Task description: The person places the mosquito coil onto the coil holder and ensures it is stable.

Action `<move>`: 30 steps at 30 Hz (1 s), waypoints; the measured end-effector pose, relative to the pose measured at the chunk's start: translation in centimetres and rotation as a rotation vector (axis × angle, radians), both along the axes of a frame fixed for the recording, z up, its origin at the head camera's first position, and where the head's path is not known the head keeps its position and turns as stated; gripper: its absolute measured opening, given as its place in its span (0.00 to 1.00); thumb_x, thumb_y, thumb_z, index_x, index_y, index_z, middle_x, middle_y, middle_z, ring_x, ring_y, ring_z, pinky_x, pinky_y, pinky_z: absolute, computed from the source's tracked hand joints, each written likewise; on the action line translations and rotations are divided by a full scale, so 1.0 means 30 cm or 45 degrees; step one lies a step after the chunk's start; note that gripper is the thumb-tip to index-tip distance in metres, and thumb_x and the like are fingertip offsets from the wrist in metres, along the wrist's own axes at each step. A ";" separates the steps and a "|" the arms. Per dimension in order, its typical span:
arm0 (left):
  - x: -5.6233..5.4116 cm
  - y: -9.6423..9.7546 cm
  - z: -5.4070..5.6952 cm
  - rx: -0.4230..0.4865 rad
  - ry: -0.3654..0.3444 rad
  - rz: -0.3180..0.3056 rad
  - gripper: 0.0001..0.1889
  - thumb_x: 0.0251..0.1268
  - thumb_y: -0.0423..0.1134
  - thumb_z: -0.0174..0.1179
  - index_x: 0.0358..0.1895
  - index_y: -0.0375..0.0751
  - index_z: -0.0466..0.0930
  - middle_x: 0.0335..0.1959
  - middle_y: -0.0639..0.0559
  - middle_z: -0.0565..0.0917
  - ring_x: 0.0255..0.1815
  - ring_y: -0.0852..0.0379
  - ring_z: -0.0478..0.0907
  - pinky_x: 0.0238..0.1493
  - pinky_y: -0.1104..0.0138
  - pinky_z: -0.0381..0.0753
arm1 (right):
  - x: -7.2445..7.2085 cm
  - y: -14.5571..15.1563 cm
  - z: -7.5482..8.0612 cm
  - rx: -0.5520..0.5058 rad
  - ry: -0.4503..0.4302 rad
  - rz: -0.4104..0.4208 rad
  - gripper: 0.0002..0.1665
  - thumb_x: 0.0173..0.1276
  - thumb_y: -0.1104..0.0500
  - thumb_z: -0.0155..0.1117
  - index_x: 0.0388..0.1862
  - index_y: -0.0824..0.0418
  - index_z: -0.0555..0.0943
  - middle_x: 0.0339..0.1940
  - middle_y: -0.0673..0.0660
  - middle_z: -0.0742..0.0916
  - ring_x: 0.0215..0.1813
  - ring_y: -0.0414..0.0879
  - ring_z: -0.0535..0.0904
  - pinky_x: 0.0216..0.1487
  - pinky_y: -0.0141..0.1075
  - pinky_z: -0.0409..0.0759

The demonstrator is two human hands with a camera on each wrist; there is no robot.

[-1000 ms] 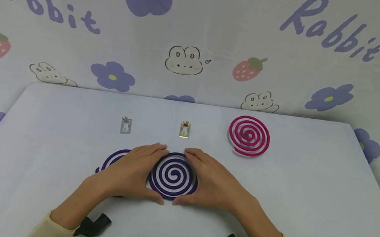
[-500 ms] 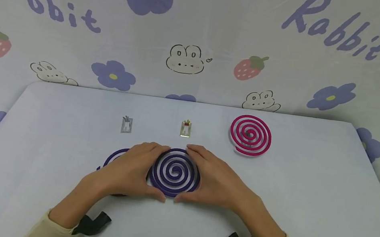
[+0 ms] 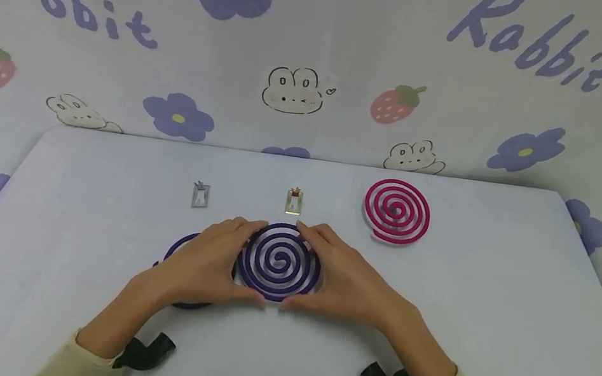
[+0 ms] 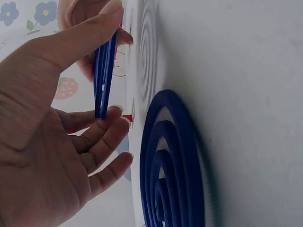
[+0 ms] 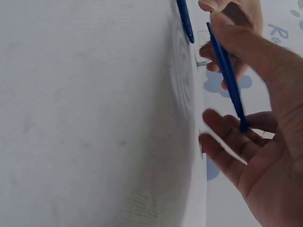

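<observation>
1. Two hands at work over a white worktop (image 3: 494,292), both clamped on one dark blue coil (image 3: 282,260).
2. Left hand (image 3: 210,262) grips the coil's left edge, right hand (image 3: 348,284) its right edge. Thumbs on the near side, fingers on the far side; thumb tips near each other, a gap between them.
3. Held coil lies roughly flat and clear of the surface: both wrist views show it edge-on, with a spiral shadow on the white beneath.
4. Second blue coil (image 4: 180,165) on the worktop just beside the held one, to its left. Left hand and wrist cover much of it in the head view.
5. Behind the held coil, a small gold frame (image 3: 295,193) with a red patch near its top. Well to its left, a similar silver frame (image 3: 195,195).
6. Right of the gold frame, a pink coil (image 3: 398,211), its whole spiral visible.
7. Cream sleeves (image 3: 80,362) on both arms, a black fitting (image 3: 145,352) at each wrist.
8. Backdrop cloth (image 3: 345,40) printed with flowers, strawberries, rabbits and the word "Rabbit".
</observation>
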State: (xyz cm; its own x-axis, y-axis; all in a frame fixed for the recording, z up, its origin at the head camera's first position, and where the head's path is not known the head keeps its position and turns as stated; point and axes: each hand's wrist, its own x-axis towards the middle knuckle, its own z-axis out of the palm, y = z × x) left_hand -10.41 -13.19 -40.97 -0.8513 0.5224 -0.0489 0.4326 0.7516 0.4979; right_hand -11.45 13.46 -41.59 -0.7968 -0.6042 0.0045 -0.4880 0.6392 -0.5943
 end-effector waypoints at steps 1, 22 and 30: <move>0.000 -0.001 0.001 0.010 -0.008 0.008 0.61 0.46 0.65 0.82 0.81 0.43 0.62 0.68 0.47 0.78 0.70 0.47 0.76 0.76 0.46 0.75 | -0.004 -0.002 0.005 -0.023 -0.026 -0.007 0.71 0.50 0.37 0.88 0.85 0.58 0.61 0.71 0.53 0.77 0.71 0.46 0.79 0.73 0.45 0.81; -0.041 0.022 0.018 0.131 0.002 0.266 0.58 0.54 0.63 0.79 0.82 0.39 0.61 0.67 0.39 0.76 0.66 0.42 0.79 0.69 0.45 0.82 | -0.121 -0.062 0.039 -0.530 -0.394 -0.340 0.39 0.74 0.55 0.72 0.80 0.52 0.70 0.77 0.60 0.78 0.69 0.63 0.83 0.61 0.50 0.88; -0.079 0.030 0.057 0.214 -0.099 0.337 0.61 0.54 0.60 0.80 0.85 0.39 0.54 0.71 0.36 0.72 0.67 0.40 0.78 0.71 0.43 0.80 | -0.159 -0.083 0.067 -0.559 -0.372 -0.375 0.44 0.71 0.58 0.73 0.82 0.47 0.66 0.73 0.62 0.81 0.70 0.60 0.82 0.64 0.52 0.86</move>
